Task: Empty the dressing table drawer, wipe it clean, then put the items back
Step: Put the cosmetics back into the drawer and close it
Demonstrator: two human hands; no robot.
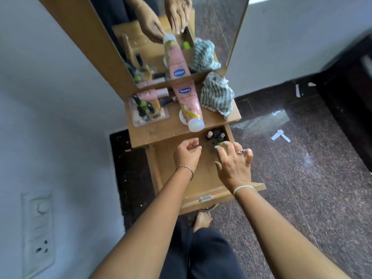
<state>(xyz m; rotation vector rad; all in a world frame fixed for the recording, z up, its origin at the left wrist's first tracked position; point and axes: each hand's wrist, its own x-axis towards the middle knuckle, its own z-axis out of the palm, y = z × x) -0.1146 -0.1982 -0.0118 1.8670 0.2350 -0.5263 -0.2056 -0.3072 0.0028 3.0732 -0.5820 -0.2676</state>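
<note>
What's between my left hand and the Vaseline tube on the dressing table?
Nothing visible. The left hand hovers empty over the open drawer, and the Vaseline tube lies just beyond, cap toward it.

- Your lotion tube (188,105): pink, white cap, blue label.
- Your cloth (217,96): grey-and-white stripes.
- Your drawer (205,184): tan wood.
- The object (223,147) you grip: green.
- Floor (302,168): dark speckled stone.

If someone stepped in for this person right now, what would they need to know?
The left hand hovers over the open drawer, holding nothing. The right hand grips a green-capped item beside small bottles in the drawer's far right corner. A pink tube, striped cloth and tray of bottles sit on the tabletop. Drawer mostly bare; whether emptying or refilling, cannot tell.
</note>
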